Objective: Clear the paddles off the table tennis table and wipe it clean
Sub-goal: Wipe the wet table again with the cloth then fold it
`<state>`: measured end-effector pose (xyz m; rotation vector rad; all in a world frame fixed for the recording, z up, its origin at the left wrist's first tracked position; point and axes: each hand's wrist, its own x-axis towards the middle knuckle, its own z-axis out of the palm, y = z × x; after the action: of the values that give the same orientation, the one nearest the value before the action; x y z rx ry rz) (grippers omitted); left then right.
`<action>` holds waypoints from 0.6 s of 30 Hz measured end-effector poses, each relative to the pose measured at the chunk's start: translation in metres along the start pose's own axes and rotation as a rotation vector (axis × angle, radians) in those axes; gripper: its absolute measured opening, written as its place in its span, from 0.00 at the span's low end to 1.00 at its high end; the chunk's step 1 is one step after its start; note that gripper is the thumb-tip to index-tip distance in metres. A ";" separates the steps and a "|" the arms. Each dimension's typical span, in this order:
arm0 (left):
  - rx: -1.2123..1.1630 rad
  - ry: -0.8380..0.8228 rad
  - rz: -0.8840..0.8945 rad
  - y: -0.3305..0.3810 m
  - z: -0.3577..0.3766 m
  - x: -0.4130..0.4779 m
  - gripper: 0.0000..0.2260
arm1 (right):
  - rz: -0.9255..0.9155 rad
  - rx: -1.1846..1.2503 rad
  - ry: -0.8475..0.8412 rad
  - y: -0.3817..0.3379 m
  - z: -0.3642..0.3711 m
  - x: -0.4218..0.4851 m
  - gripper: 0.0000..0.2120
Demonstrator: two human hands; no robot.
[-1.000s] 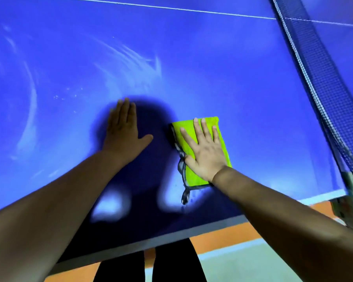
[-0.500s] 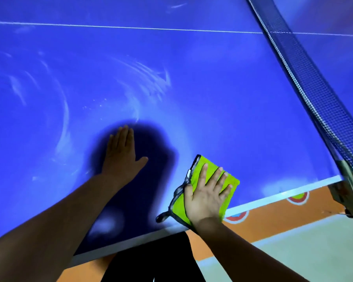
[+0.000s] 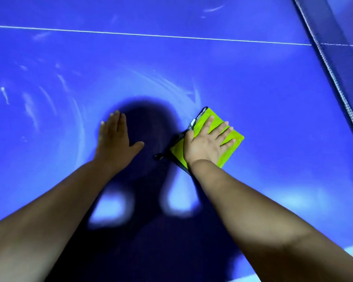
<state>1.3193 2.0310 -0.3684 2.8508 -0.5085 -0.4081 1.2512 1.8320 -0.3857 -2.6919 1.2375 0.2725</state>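
Blue table tennis table point(image 3: 253, 88) fills the view, crossed by one white line point(image 3: 151, 35) at the far side and bounded on your right by one net point(image 3: 334, 64). Pale curved smears point(image 3: 171, 86) mark the surface ahead of and to the left of your hands, so the wiping is judged unfinished. Count: one cloth point(image 3: 178, 153), two hands, no paddles in view, so the clearing step appears done on this part of the table. The cloth, yellow-green with a grey edge, lies folded flat on the table, just right of centre and well short of the net. Your right hand point(image 3: 204, 143) rests on top of it, palm down, fingers spread and straight, pressing rather than gripping. Your left hand point(image 3: 113, 137) lies flat on the bare surface beside it, fingers together, thumb out, holding nothing. Handling judgement: the cloth is light, soft and limp. It will likely bunch or unfold if you push it from one corner, and the loose grey trim at its left edge may trail. Keep your palm over its middle, with even pressure. The tabletop looks hard and smooth, so expect the cloth to slide freely.
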 end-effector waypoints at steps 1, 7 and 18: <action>0.008 -0.011 -0.011 -0.003 -0.004 0.013 0.42 | 0.006 0.006 0.004 -0.009 -0.002 0.015 0.37; 0.133 -0.133 -0.025 -0.018 -0.017 0.074 0.41 | 0.010 0.014 0.033 -0.064 -0.016 0.100 0.37; 0.185 -0.076 0.050 -0.028 -0.004 0.091 0.43 | -0.156 -0.048 0.060 -0.149 -0.039 0.235 0.40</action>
<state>1.4110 2.0241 -0.3930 3.0008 -0.6621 -0.4850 1.5186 1.7466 -0.3917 -2.8375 1.0404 0.2048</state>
